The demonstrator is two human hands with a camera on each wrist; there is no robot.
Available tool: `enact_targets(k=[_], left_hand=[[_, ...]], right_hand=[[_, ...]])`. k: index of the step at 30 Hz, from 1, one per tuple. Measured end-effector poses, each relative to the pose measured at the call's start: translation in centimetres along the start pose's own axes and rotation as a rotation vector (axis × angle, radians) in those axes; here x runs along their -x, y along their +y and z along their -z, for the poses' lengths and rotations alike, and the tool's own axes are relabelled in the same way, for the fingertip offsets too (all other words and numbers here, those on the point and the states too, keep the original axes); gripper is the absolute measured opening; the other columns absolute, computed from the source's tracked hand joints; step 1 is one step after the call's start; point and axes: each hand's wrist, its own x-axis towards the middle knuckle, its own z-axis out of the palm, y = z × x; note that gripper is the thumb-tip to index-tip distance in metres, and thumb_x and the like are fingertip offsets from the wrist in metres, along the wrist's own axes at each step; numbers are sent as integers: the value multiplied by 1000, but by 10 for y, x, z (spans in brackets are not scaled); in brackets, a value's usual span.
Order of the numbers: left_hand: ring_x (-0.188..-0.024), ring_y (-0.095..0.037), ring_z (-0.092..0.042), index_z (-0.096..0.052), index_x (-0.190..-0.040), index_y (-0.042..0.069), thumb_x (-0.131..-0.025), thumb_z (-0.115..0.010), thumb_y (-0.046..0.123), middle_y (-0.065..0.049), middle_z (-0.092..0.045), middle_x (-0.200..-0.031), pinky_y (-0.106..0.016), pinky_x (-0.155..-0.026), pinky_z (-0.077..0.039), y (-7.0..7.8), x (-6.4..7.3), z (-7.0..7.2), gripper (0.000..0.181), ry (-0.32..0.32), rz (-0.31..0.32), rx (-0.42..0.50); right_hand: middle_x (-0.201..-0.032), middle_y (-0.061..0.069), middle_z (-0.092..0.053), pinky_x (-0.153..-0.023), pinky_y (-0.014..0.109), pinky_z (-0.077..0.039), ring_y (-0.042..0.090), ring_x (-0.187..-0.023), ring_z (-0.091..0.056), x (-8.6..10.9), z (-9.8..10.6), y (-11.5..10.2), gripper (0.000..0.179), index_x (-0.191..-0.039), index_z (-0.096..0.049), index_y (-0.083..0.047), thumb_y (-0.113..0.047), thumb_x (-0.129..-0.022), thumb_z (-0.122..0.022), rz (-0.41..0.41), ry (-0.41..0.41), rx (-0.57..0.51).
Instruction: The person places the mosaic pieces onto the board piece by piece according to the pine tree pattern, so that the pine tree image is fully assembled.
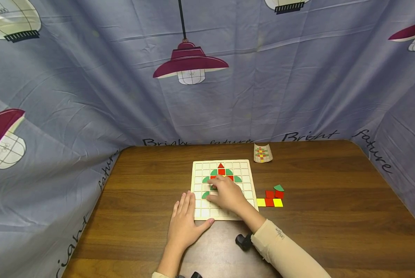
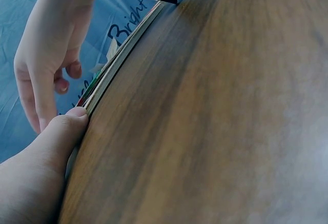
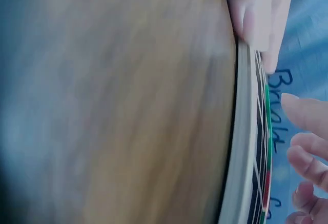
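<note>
hovering over board point(image 1: 248, 193), lower center frame: right hand point(image 1: 226, 194), thumb and fingers apart. left hand point(image 1: 184, 227) spread at board's lower-left corner. loose tiles point(image 1: 270, 194) right of board, nearer right hand.

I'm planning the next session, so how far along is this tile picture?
Looks done: a red triangle and green quarter-circles are set on the grid board.
Underway: the right hand hovers over the board, no held tile visible; the left hand touches its edge.
Left: probably the loose red squares, yellow squares and green piece beside the board.
</note>
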Motion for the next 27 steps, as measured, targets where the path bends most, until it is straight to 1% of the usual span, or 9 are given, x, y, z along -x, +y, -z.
enact_targets(k=[4, 6, 10, 12, 14, 17, 19, 22, 27], left_hand=[[-154, -24, -21, -28, -156, 6, -81, -49, 82, -10, -27, -164, -44, -126, -17, 0, 0, 0, 109, -5, 7, -3], [-154, -23, -20, -28, -156, 6, -81, -49, 83, -10, -27, -164, -44, -126, -17, 0, 0, 0, 109, -8, 10, -2], [-154, -23, -20, -28, -157, 6, -81, -47, 83, -10, -26, -164, -45, -126, -17, 0, 0, 0, 109, -16, 13, -2], [-154, -23, -19, -28, -157, 7, -81, -48, 83, -10, -26, -164, -45, -126, -17, 0, 0, 0, 109, -17, 15, 1], [-155, -23, -19, -28, -156, 7, -81, -49, 83, -9, -26, -164, -45, -126, -17, 1, 0, -1, 109, -18, 16, 3], [-155, -23, -19, -28, -156, 7, -81, -50, 82, -9, -26, -164, -45, -126, -17, 1, -1, -2, 109, -18, 18, 7], [-154, -23, -19, -29, -156, 6, -81, -50, 82, -10, -27, -164, -45, -126, -17, 1, -1, -2, 109, -16, 18, 6], [-154, -24, -20, -29, -156, 6, -81, -50, 82, -10, -27, -164, -45, -126, -18, 2, -1, -2, 110, -9, 14, 5], [-154, -24, -21, -29, -156, 6, -81, -49, 83, -9, -27, -164, -45, -126, -19, 1, 0, -1, 110, -2, 13, -5]], right_hand=[[-99, 0, -66, -72, 34, -53, 15, -87, -60, 1, 5, 5, 46, -121, -71, -14, -31, -80, -83, -30, -9, -12], [-97, 0, -65, -70, 33, -51, 15, -86, -58, 2, 7, 7, 44, -120, -71, -14, -30, -80, -82, -36, -13, -11], [-102, 0, -66, -73, 38, -54, 18, -92, -62, 7, 12, 11, 43, -119, -71, -16, -30, -80, -83, -52, -2, 10], [-109, 2, -68, -79, 43, -56, 22, -100, -64, 10, 15, 15, 44, -120, -71, -17, -30, -80, -83, -65, 4, 14], [-111, 2, -69, -82, 44, -57, 23, -102, -65, 14, 18, 20, 44, -119, -72, -16, -29, -79, -83, -71, 12, 10], [-109, 3, -70, -80, 42, -57, 23, -99, -65, 21, 26, 30, 45, -120, -71, -14, -27, -79, -84, -79, 17, 1], [-101, 1, -69, -74, 38, -55, 20, -91, -63, 25, 33, 38, 45, -120, -71, -13, -26, -79, -84, -86, 20, 2], [-97, 0, -67, -71, 37, -52, 20, -91, -61, 34, 43, 52, 46, -122, -70, -12, -27, -80, -83, -106, 22, 15], [-98, 2, -64, -71, 37, -48, 22, -91, -57, 50, 59, 80, 47, -125, -68, -11, -29, -83, -80, -157, 26, 23]])
